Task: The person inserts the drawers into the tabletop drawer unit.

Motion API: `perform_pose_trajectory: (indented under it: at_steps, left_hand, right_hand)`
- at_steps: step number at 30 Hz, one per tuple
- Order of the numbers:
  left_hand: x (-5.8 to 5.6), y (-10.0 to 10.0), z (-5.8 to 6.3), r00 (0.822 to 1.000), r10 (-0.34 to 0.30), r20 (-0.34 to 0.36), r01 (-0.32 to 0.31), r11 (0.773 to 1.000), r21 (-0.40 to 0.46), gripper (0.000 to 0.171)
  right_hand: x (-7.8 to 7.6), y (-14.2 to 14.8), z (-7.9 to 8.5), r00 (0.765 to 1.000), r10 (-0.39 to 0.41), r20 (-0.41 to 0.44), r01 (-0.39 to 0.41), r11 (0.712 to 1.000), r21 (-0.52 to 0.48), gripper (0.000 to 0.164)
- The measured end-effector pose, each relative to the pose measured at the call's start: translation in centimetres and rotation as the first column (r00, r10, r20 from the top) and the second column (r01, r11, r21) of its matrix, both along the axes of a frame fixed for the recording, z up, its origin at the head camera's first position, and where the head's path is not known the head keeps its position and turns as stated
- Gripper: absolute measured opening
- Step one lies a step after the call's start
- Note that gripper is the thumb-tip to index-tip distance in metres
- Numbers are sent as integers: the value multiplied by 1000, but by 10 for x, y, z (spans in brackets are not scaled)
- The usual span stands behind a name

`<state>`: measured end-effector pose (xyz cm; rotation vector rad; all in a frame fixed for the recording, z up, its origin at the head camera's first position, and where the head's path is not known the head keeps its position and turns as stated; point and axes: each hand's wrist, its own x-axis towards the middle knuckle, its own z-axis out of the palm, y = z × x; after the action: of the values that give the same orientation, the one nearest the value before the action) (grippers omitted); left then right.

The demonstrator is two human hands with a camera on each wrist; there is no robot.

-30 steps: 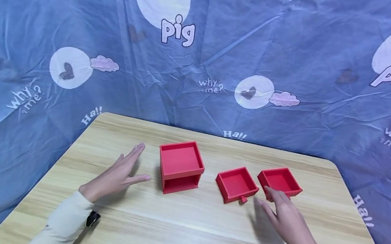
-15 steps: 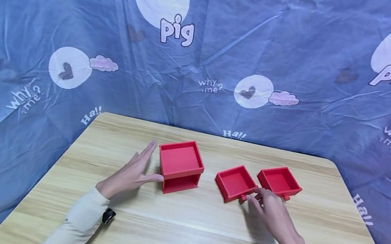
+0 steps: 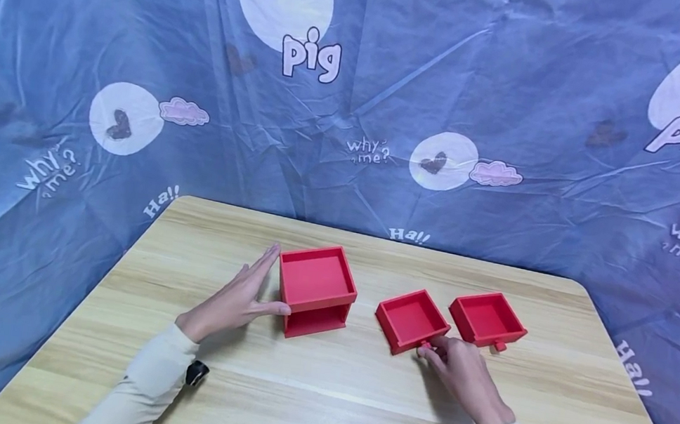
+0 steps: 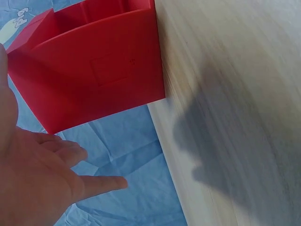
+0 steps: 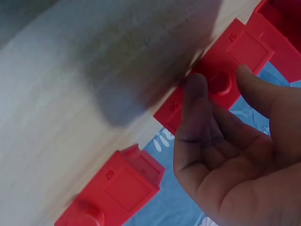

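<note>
head view: i observe a wooden desk (image 3: 316, 407), backed by a printed blue cloth (image 3: 391, 105). a red cabinet (image 3: 322, 302) stands left of the desk's middle, nearer its back edge, its front bay open. two red drawers lie apart from it: the middle drawer (image 3: 410, 318) just to its right, and the outer drawer (image 3: 486, 318) beyond, towards the right edge. the left hand (image 3: 233, 305) reaches up from the desk's near left corner, open, fingers extended along the cabinet's left side, thumb pointing across its front left edge. the right hand (image 3: 463, 372) comes from the near right corner, slanting inward, fingers bent at the front of the middle drawer.

left wrist view: the palm is turned towards the cabinet's side wall. one finger sticks straight out, the others partly bent. fingertip contact cannot be confirmed.

right wrist view: the thumb and curled forefinger stand on either side of the middle drawer's round knob (image 5: 220, 84). whether they grip it, i cannot tell. the outer drawer sits near the hand, untouched.
</note>
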<state>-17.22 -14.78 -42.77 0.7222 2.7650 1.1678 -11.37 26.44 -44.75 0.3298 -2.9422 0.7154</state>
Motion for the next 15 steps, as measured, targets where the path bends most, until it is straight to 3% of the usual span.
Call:
perform_pose_trajectory:
  at_steps: [15]
  left_hand:
    - [-9,3,-2,1000,-18,-4,18,999,47,117]
  right_hand:
    - [-8,2,-6,1000,28,4,-28,999,-29,11]
